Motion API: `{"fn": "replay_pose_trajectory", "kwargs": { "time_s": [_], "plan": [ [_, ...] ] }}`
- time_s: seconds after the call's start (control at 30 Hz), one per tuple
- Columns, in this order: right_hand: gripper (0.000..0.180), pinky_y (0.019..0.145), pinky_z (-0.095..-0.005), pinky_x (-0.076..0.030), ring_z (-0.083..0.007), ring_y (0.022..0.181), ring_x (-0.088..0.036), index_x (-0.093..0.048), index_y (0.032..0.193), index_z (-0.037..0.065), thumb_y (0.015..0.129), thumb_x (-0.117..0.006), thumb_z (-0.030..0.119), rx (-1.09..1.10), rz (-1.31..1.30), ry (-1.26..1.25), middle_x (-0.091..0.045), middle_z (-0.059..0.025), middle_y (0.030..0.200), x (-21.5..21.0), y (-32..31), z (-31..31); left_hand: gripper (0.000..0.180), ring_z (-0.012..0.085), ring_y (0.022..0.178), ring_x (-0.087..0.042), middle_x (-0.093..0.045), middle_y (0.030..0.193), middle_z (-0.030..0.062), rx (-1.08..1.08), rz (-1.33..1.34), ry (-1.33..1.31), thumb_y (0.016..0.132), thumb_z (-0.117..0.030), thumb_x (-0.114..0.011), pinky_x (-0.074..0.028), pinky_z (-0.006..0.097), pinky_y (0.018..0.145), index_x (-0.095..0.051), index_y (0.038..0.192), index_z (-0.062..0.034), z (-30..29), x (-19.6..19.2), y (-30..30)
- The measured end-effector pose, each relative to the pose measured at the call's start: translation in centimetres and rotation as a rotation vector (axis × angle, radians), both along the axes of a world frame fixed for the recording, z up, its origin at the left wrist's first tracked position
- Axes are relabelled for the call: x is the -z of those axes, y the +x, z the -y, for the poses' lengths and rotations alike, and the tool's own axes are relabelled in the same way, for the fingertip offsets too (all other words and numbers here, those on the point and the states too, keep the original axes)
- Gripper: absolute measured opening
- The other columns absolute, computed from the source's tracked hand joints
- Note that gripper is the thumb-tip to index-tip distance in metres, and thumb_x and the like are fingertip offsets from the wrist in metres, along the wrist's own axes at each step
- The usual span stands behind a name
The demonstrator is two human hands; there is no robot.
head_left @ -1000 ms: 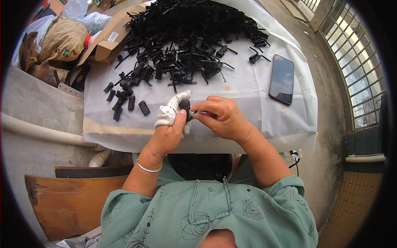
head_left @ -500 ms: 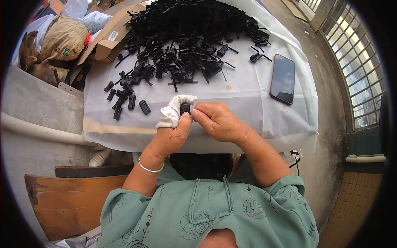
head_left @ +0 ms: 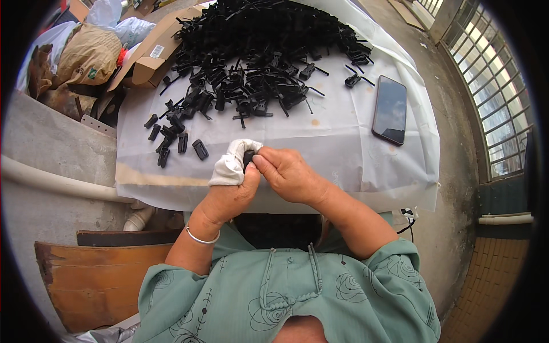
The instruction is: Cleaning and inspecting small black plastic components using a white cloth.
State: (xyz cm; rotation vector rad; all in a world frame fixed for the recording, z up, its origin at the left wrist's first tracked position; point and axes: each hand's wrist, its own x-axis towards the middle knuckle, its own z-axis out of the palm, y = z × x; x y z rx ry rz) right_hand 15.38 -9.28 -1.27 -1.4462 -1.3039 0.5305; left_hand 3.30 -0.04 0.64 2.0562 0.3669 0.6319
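Note:
A small black plastic part (head_left: 249,157) sits in my left hand (head_left: 237,182), gripped between the bare thumb and the fingers, which a white cloth glove (head_left: 227,166) covers. My right hand (head_left: 290,174) is closed in a pinch against the right side of that part. Whether its fingertips hold a piece of it or only press on it is hidden. Both hands are over the near edge of the table. Beyond them lies a large heap of black plastic parts (head_left: 246,74) with thin strips sticking out. Several separate black plastic pieces (head_left: 199,149) lie to the left of my hands.
A white plastic sheet (head_left: 343,154) covers the table. A dark smartphone (head_left: 390,110) lies on its right side. An open cardboard box (head_left: 151,60) stands at the far left, near stuffed bags (head_left: 94,51). A white pipe (head_left: 63,182) runs along the left wall.
Both hands have moved slightly left and toward me with the black part between them. The right fingers have come closer over it, so less of it shows.

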Motion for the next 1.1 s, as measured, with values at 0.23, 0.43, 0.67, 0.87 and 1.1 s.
{"fn": "replay_pose_trajectory", "kwargs": {
  "time_s": [0.23, 0.43, 0.67, 0.87, 1.1],
  "plan": [
    [0.023, 0.053, -0.037, -0.039, -0.0333, 0.056, -0.046, -0.049, 0.072, 0.0, 0.09, -0.05, 0.013, 0.025, 0.082, -0.018, -0.048, -0.0155, 0.061, 0.0, 1.2, 0.5, 0.052, 0.0358, 0.112, -0.047, -0.051, 0.12, 0.0226, -0.451, -0.312, 0.908, 0.073, -0.011, -0.065, -0.036, 0.039, 0.097, -0.051, 0.123, -0.0024, -5.6, -2.0, -1.1],
    [0.024, 0.054, -0.0434, -0.041, -0.0378, 0.059, -0.05, -0.048, 0.071, 0.001, 0.088, -0.052, 0.017, 0.006, 0.16, 0.014, -0.052, -0.0171, 0.062, 0.5, 1.0, 0.2, 0.046, 0.0335, 0.107, -0.051, -0.055, 0.115, 0.0196, -0.3, -0.259, 0.574, 0.079, -0.024, -0.062, -0.039, 0.036, 0.094, -0.052, 0.118, -0.0013, -7.0, 2.0, 5.2],
    [0.018, 0.054, -0.0377, -0.041, -0.0331, 0.058, -0.05, -0.051, 0.076, 0.001, 0.088, -0.053, 0.015, 0.086, 0.178, 0.058, -0.051, -0.0163, 0.064, 0.4, 2.3, 0.7, 0.04, 0.0347, 0.1, -0.053, -0.057, 0.104, 0.0192, -0.167, -0.087, 0.43, 0.077, -0.02, -0.06, -0.042, 0.038, 0.089, -0.055, 0.112, -0.0015, -4.3, 3.5, 5.8],
    [0.018, 0.056, -0.0365, -0.045, -0.028, 0.06, -0.056, -0.056, 0.087, 0.003, 0.082, -0.061, 0.02, 0.408, 0.428, -0.072, -0.055, -0.0123, 0.066, 0.3, 3.4, 1.2, 0.039, 0.0297, 0.103, -0.052, -0.057, 0.108, 0.0174, -0.114, 0.01, 0.211, 0.077, -0.015, -0.06, -0.04, 0.035, 0.093, -0.054, 0.112, -0.001, -3.2, 3.1, 3.9],
    [0.024, 0.053, -0.0361, -0.045, -0.0269, 0.06, -0.056, -0.056, 0.094, 0.004, 0.075, -0.067, 0.014, 0.173, 0.538, 0.117, -0.056, -0.0096, 0.071, 0.7, 2.6, 1.1, 0.028, 0.0221, 0.095, -0.055, -0.057, 0.106, 0.0149, -0.109, 0.087, 0.094, 0.085, -0.008, -0.056, -0.043, 0.03, 0.087, -0.055, 0.111, 0.0017, -1.8, 1.8, 4.1]
  ]
}}
